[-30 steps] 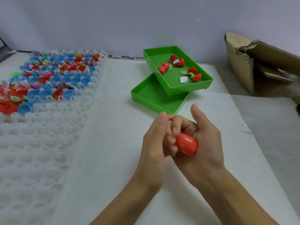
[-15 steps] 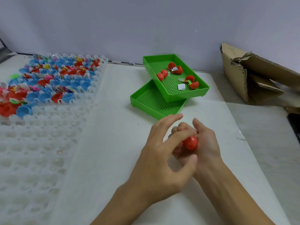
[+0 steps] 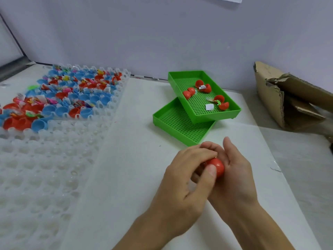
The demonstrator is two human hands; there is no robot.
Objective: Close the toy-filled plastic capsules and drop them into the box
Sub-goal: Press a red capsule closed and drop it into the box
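Since the earlier frames, the left hand (image 3: 182,184) has been brought over the red capsule (image 3: 217,166), and its thumb is now pressed on the near side of the capsule where previously the fingers were spread above it; the green trays and the cardboard box are seen lower and further right in view, which is attributed to a shift of the head camera.

Items are recorded from largest to smallest. A white tabletop (image 3: 126,168) carries all items. A clear plastic holder sheet (image 3: 36,168) covers its left side; only the far rows are filled with open red and blue capsule halves (image 3: 72,98), many holding small toys, and the nearer cells are seen without capsules. A torn cardboard box (image 3: 288,101) lies on its side at the right edge, well apart from the hands. Two green trays (image 3: 182,123) are stacked askew near the middle; three open red capsules (image 3: 203,87) and a white slip lie in the upper one.

The capsule is pinched between the left thumb and fingers and cradled in the curled fingers and palm of the right hand (image 3: 234,177). Its seam is hidden, so full closure cannot be confirmed.

Progress is judged early to middling: one capsule is at the closing step and not yet dropped, and many open capsules remain. The box contents cannot be seen.
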